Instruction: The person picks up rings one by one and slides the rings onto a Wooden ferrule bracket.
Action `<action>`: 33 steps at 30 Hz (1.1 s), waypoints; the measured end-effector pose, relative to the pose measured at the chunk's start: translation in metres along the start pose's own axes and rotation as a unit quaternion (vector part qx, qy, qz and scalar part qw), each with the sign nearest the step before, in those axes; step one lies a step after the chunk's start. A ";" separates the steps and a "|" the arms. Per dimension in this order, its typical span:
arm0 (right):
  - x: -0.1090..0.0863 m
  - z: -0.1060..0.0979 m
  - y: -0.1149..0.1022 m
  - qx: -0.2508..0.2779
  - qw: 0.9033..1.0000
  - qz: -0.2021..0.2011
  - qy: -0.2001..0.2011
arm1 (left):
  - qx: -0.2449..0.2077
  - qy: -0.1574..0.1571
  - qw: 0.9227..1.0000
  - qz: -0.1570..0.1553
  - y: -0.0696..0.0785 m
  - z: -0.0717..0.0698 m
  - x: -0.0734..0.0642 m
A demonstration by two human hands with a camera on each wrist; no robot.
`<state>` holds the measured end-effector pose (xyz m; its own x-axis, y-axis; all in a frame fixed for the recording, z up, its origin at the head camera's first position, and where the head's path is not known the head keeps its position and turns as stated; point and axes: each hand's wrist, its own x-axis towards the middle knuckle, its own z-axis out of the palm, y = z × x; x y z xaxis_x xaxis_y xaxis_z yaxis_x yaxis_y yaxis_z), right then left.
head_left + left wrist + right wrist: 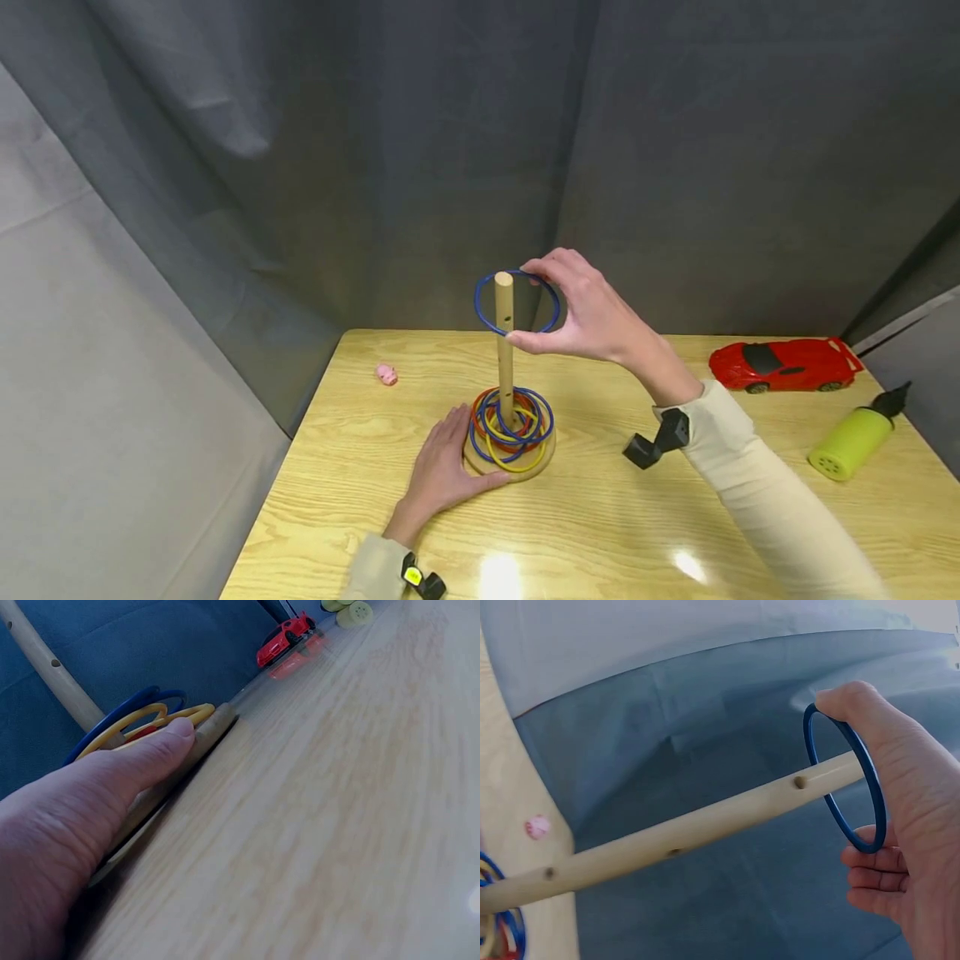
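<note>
A wooden post (506, 367) stands upright on a round wooden base (542, 463) on the table. Several blue, red and yellow rings (124, 724) lie in a loose pile around its foot. Near the top of the post, my right hand (588, 312) holds a blue ring (877, 802) between thumb and fingers. That ring encircles the post just below its tip. My left hand (444, 471) rests around the near left side of the base, its thumb (161, 750) along the front rim and its fingers along the left side.
A small pink pig figure (386, 374) sits at the back left of the table (337, 467). Toward the back right stands a red toy car (783, 367), with a lime-green cylinder with a black nozzle (851, 442) lying nearer. Grey curtain (450, 167) hangs behind the table.
</note>
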<state>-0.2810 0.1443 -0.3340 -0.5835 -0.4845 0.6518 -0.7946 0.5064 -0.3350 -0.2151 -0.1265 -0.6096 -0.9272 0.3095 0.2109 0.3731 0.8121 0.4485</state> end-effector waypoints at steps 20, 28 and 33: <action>-0.118 0.119 0.045 -0.002 0.988 0.111 -0.110 | 0.013 0.005 1.000 0.005 0.003 -0.001 0.002; -0.138 0.133 0.051 -0.021 0.987 0.120 -0.108 | 0.013 -0.008 1.000 0.005 0.002 -0.002 0.003; -0.143 0.125 0.049 -0.011 0.986 0.134 -0.100 | 0.004 0.005 1.000 0.010 0.005 -0.003 0.004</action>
<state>-0.2569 0.1492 -0.5286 -0.7955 -0.4612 0.3930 -0.6045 0.6495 -0.4612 -0.2172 -0.1228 -0.6041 -0.9188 0.3210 0.2296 0.3920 0.8091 0.4378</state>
